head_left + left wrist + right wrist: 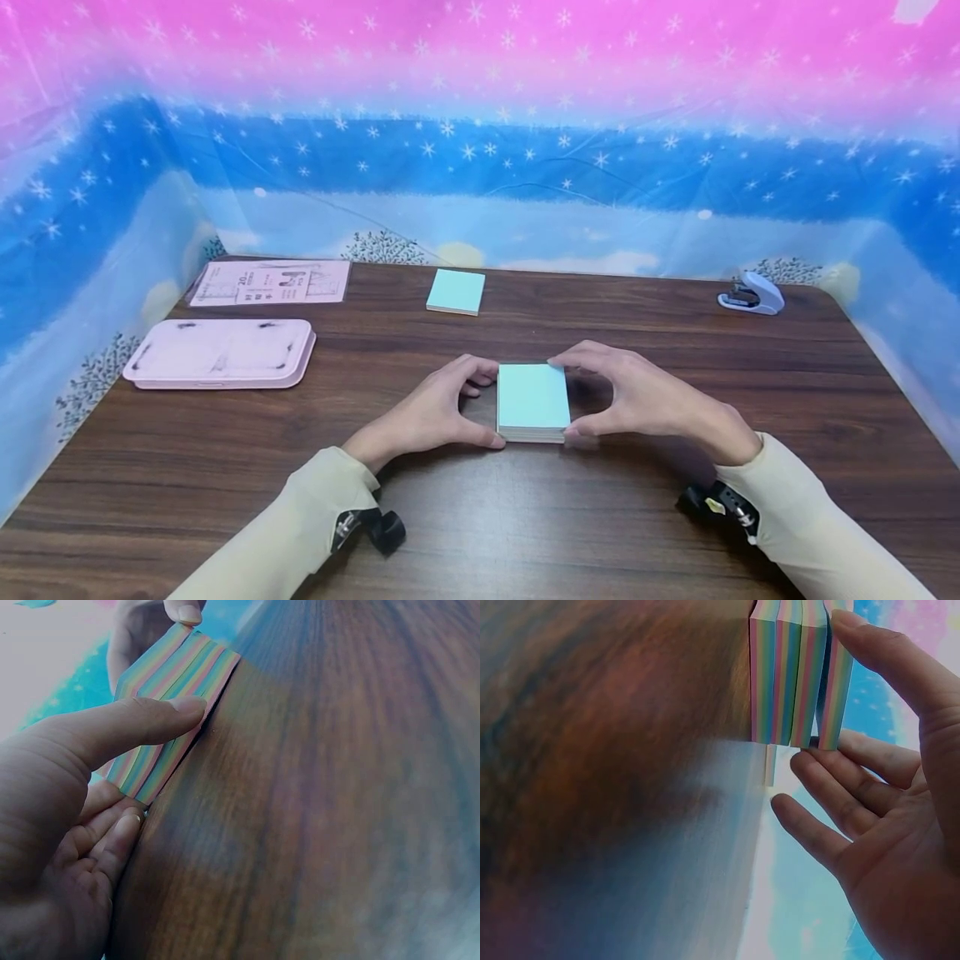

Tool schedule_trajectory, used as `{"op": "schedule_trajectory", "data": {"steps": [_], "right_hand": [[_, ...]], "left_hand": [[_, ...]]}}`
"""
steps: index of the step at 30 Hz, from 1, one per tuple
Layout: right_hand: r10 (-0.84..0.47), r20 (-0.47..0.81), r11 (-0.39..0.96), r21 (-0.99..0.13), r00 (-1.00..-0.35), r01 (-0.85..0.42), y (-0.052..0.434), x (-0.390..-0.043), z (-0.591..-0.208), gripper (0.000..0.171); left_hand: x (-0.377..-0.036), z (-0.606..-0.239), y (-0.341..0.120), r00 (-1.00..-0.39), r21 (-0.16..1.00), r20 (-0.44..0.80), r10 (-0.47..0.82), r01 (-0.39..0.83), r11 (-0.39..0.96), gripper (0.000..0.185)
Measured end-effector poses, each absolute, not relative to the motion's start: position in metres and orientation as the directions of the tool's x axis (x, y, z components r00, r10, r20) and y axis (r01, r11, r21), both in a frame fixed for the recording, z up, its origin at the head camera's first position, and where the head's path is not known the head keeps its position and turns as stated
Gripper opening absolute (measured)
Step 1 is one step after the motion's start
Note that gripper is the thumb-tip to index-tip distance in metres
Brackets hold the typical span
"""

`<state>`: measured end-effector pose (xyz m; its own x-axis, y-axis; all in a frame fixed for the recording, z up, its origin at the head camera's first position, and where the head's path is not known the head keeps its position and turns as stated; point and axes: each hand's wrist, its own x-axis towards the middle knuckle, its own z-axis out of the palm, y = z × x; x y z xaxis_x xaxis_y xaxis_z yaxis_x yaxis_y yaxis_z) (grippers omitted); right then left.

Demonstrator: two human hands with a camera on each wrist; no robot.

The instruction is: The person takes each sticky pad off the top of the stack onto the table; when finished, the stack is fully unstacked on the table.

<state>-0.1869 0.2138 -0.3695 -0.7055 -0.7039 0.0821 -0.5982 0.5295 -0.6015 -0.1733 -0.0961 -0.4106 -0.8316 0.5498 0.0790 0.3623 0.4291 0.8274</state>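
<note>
A stack of mint-green sticky note pads (532, 398) sits on the table between both hands. Its edges show pink, yellow, green and blue stripes in the wrist views. My left hand (427, 412) grips the stack's left side, its thumb (169, 720) across the near striped edges and its fingers at the far end. From the right, my right hand (648, 396) pinches the top pad (836, 686) between thumb and fingers. A thin gap shows between that pad and those below it in the right wrist view.
One more mint-green pad (456, 292) lies toward the table's back edge. At left are a pink case (221, 354) and a printed pink packet (270, 282). A white stapler (752, 293) stands at back right. Snowflake-patterned cloth (450, 158) hangs around the table.
</note>
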Motion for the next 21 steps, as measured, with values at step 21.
{"op": "schedule_trajectory", "data": {"steps": [21], "right_hand": [[-0.701, 0.103, 0.522, -0.601, -0.706, -0.606, 0.216, -0.183, -0.358, 0.078]], "left_hand": [[-0.174, -0.412, -0.096, -0.832, 0.833, 0.079, 0.549, 0.358, 0.422, 0.083]]}}
